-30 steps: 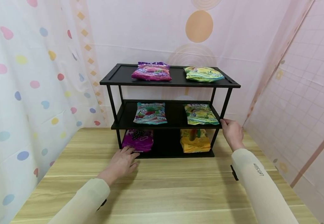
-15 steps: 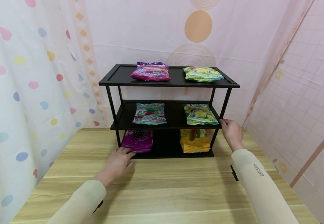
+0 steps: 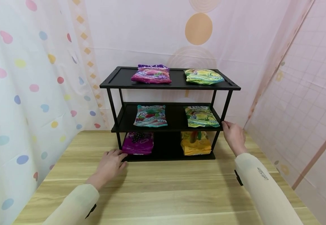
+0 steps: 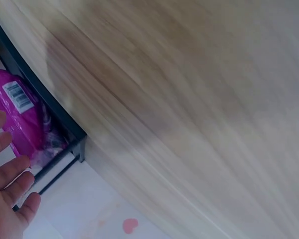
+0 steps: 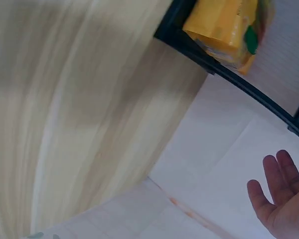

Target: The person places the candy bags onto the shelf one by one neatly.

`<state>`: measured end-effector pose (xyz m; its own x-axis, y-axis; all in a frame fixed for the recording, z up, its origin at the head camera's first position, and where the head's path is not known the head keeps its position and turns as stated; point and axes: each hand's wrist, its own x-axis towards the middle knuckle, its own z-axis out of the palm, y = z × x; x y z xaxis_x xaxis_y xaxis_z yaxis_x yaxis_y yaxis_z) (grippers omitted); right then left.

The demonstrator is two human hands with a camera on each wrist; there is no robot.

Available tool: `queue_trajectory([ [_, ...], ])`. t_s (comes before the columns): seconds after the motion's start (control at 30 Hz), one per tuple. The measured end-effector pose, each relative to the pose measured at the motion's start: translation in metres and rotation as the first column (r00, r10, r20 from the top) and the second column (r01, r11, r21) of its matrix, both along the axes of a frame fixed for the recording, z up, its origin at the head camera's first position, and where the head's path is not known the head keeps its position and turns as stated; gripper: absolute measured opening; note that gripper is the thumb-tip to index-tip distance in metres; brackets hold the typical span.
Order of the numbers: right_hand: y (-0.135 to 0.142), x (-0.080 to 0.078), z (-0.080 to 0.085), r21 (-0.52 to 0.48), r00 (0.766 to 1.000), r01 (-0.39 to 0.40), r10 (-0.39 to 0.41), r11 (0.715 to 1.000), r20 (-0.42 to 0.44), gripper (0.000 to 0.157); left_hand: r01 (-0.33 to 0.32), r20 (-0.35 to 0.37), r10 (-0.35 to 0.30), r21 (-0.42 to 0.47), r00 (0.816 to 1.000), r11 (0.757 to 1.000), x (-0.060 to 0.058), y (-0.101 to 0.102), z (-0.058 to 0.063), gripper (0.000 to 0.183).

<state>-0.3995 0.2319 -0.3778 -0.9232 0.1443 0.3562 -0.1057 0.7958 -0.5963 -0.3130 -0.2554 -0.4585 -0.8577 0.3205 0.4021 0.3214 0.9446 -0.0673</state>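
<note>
A black three-tier shelf rack (image 3: 177, 128) stands on the table, with two candy bags on each tier. At its lower left corner is my left hand (image 3: 106, 165), fingers loosely extended, fingertips close to the purple candy bag (image 3: 138, 144). My right hand (image 3: 234, 136) holds the rack's right side at the middle tier, pinching by the front post; its other three fingers (image 5: 277, 181) extend free in the right wrist view. A yellow candy bag (image 3: 196, 145) lies on the bottom tier, a teal bag (image 3: 150, 116) and a green bag (image 3: 201, 117) on the middle one.
On the top tier lie a pink-purple candy bag (image 3: 152, 75) and a yellow-green candy bag (image 3: 203, 76). The wooden table (image 3: 163, 190) extends in front of the rack. Patterned curtains (image 3: 39, 84) hang close at the back and both sides.
My left hand has slid left and slightly toward me, from in front of the purple bag to the rack's lower left corner. My right hand stays at the middle tier.
</note>
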Motion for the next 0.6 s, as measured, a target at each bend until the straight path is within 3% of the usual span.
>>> queue_trajectory([
  [0.1,0.004,0.002,-0.008,0.006,0.999,0.034,-0.034,0.999,0.016,0.064,0.001,-0.016,-0.001,0.020,1.000,1.000,0.002,-0.007,0.001,0.031],
  [0.3,0.024,0.005,-0.026,0.079,0.989,0.060,-0.070,0.995,0.128,0.073,-0.035,-0.050,0.036,0.019,0.998,0.999,0.004,-0.019,0.004,0.029],
  [0.6,0.058,0.010,-0.050,0.121,0.975,0.046,-0.071,0.992,0.211,0.073,-0.128,0.015,0.128,0.033,0.992,0.991,0.001,-0.030,0.010,0.036],
])
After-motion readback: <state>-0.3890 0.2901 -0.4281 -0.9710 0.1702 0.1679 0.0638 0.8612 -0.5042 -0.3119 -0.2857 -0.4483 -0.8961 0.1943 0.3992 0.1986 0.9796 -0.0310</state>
